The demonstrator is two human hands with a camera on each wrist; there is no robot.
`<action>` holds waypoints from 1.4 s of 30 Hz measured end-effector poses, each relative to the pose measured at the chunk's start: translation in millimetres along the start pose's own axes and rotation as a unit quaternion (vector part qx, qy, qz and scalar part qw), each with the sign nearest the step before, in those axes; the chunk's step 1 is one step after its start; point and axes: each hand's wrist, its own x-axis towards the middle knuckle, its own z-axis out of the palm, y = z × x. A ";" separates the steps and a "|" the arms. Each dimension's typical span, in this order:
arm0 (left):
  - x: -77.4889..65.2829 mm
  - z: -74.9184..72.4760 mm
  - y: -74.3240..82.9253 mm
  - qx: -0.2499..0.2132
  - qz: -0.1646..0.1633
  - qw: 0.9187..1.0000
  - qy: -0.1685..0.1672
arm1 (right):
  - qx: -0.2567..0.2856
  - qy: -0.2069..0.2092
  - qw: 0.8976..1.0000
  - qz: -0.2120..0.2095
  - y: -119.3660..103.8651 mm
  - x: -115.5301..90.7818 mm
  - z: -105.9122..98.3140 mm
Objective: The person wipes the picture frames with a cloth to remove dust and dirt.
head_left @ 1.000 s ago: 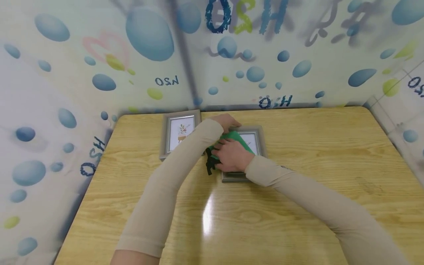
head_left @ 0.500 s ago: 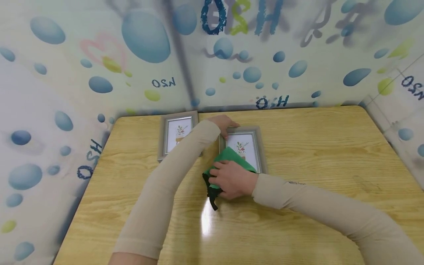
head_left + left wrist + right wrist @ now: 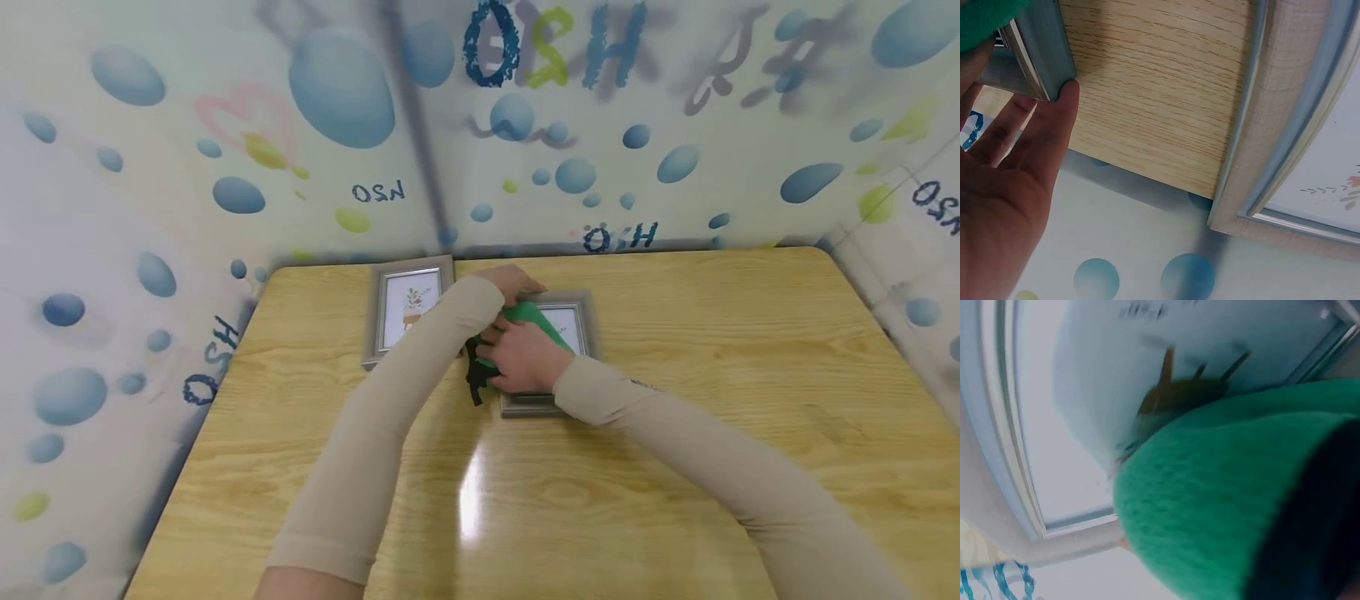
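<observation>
A grey picture frame (image 3: pixel 588 321) with a potted-plant print lies face up on the wooden table, partly covered by both hands. At its far left corner my left hand (image 3: pixel 510 282) grips the frame; in the left wrist view the fingertips (image 3: pixel 1070 94) meet the corner's outer side. My right hand (image 3: pixel 527 358) holds a folded green cloth (image 3: pixel 537 318) with a black edge against the glass. Close up in the right wrist view, the fuzzy cloth (image 3: pixel 1204 487) hides part of the print and the fingers.
Left of the held frame, a second matching picture frame (image 3: pixel 372 321) lies near the far table edge, partly behind my left sleeve (image 3: pixel 420 358). A wall with blue drops (image 3: pixel 341 87) rises behind the wooden table (image 3: pixel 600 500).
Half a second ago, my right hand and the cloth were at the near part of the frame; now they are farther up it, as one second ago. The left hand stays at the corner.
</observation>
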 end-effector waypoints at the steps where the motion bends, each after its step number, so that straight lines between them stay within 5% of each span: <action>1: 1.1 0.3 -0.5 0.010 0.005 1.000 0.001 | 0.007 0.001 1.000 -0.005 -1.8 -2.1 0.2; 8: 6.9 2.6 -6.2 0.073 0.062 0.995 0.022 | 0.045 0.036 0.994 -0.094 -18.1 -34.5 0.1; 14: -11.1 10.7 -7.8 0.128 0.049 0.990 0.038 | 0.163 0.047 0.978 -0.120 -10.2 -63.6 -1.1; 17: -32.0 15.7 -10.7 0.166 0.046 0.983 0.067 | 0.262 0.080 0.957 -0.097 4.5 -73.0 1.5; 23: -85.1 16.1 -15.5 0.197 0.050 0.968 0.145 | 0.442 0.163 0.882 0.003 44.6 -84.7 -3.3; 25: -103.7 19.8 -15.6 0.194 0.028 0.967 0.164 | 0.453 0.186 0.870 0.052 56.9 -85.3 -10.7; 28: -126.8 33.8 -13.0 0.210 -0.003 0.954 0.215 | 0.449 0.202 0.863 0.112 73.3 -82.5 -28.2; 32: -146.2 61.2 5.4 0.225 -0.020 0.933 0.280 | 0.426 0.214 0.865 0.156 86.9 -72.4 -52.7; 35: -155.9 82.9 28.7 0.214 0.014 0.930 0.299 | 0.394 0.231 0.875 0.159 82.9 -58.8 -60.4; 38: -161.3 104.0 51.1 0.224 0.053 0.929 0.291 | 0.334 0.217 0.905 0.147 65.8 -43.5 -49.2; 42: -160.4 124.3 66.4 0.289 0.062 0.909 0.294 | 0.209 0.148 0.961 0.103 35.3 -29.2 -16.6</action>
